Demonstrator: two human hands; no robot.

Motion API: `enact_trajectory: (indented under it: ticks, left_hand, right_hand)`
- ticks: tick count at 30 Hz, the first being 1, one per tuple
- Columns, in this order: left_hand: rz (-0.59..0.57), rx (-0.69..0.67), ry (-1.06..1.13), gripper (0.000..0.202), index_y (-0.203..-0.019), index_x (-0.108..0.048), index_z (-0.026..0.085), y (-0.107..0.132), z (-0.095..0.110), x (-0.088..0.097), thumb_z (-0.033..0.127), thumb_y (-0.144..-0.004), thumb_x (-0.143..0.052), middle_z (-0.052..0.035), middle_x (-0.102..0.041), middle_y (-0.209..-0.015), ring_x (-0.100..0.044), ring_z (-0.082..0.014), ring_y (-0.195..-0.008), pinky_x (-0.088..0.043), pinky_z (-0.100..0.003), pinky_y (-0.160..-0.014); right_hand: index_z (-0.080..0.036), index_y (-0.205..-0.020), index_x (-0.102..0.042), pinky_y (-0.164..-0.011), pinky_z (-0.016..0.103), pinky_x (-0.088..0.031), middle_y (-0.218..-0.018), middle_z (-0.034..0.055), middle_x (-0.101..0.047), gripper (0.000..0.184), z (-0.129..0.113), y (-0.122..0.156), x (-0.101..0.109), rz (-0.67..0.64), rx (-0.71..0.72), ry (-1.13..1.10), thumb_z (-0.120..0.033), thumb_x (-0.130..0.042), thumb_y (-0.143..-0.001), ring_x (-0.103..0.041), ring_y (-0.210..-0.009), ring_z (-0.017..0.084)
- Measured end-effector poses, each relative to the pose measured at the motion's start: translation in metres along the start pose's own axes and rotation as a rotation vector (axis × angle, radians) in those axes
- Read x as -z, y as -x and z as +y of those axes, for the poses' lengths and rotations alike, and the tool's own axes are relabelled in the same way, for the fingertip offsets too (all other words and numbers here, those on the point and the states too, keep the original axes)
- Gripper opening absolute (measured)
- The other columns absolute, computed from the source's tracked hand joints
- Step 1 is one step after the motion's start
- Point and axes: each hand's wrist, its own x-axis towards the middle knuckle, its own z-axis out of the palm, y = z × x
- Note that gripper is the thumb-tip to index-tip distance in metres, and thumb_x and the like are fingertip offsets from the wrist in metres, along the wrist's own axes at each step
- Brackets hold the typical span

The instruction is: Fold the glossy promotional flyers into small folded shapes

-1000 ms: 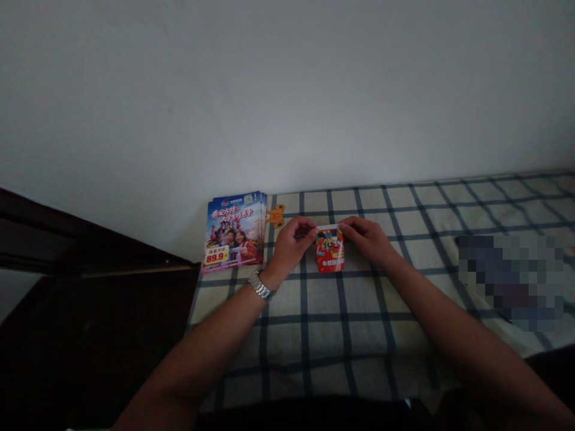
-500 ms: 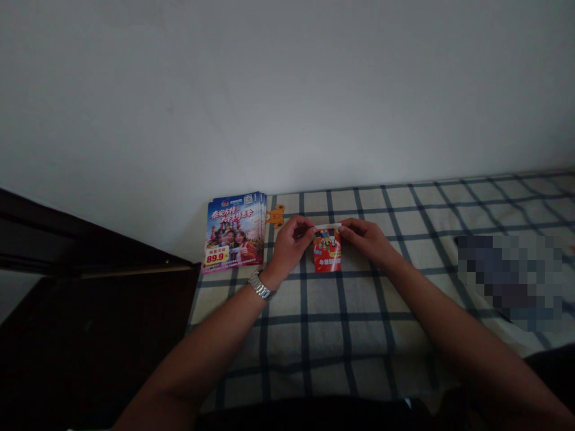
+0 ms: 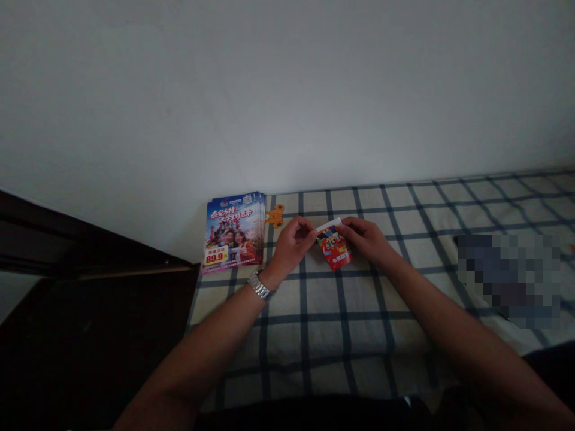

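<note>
Paper (image 3: 335, 250) is slanting to the right of the flyer stack (image 3: 233, 233), the left hand (image 3: 293, 240) and right hand (image 3: 365, 238) each pinching an upper corner. A white strip (image 3: 329, 225) is showing along its top; handling is seemingly under way, how much remaining unclear.

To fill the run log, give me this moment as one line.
left hand: pinches red leaflet, upper left | right hand: pinches upper right | flyer stack: on checked cloth

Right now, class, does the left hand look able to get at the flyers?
Probably yes: the flyers lie uncovered just beside the left hand, though it would likely first have to release the red paper.
</note>
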Motion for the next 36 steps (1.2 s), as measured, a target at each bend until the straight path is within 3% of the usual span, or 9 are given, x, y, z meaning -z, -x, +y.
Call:
enact_trajectory:
  ticks: [8,13,26,36]
  left_hand:
    - [-0.115,0.012,-0.025,0.028,-0.093,-0.056,0.020,0.001,0.000,0.001,0.043,-0.092,-0.071,0.0000,-0.058,-0.086,-0.056,-0.0136,-0.075,-0.048,-0.024,-0.066]
    - [-0.176,0.013,0.023,0.029,-0.103,-0.058,0.021,0.002,-0.001,0.000,0.045,-0.093,-0.070,-0.0034,-0.063,-0.094,-0.062,-0.0159,-0.083,-0.053,-0.026,-0.070]
    - [-0.182,0.006,-0.104,0.027,-0.104,-0.068,0.021,0.003,0.008,-0.003,0.046,-0.096,-0.068,-0.0029,-0.072,-0.089,-0.069,-0.0171,-0.080,-0.055,-0.028,-0.071]
    - [-0.162,-0.001,-0.113,0.024,-0.097,-0.066,0.019,0.001,0.003,-0.003,0.043,-0.095,-0.068,-0.0015,-0.069,-0.084,-0.065,-0.0153,-0.074,-0.052,-0.026,-0.067]
  right_hand:
    - [-0.020,-0.091,-0.072,-0.055,0.028,-0.046,-0.075,0.0021,-0.072,0.037,-0.005,0.002,0.000,0.027,-0.006,0.055,-0.057,-0.066,-0.092,-0.061,-0.061,0.017]
    - [-0.020,-0.091,-0.072,-0.052,0.027,-0.043,-0.071,0.0011,-0.070,0.038,-0.008,0.003,0.001,0.009,0.022,0.135,-0.056,-0.062,-0.093,-0.058,-0.058,0.016]
    - [-0.020,-0.093,-0.074,-0.062,0.029,-0.045,-0.077,0.0016,-0.072,0.038,-0.011,0.007,-0.001,-0.194,0.128,0.349,-0.051,-0.054,-0.101,-0.060,-0.066,0.017]
    - [-0.021,-0.097,-0.075,-0.064,0.029,-0.047,-0.082,0.0020,-0.075,0.034,-0.012,0.007,-0.003,-0.163,0.137,0.341,-0.050,-0.057,-0.099,-0.064,-0.070,0.018]
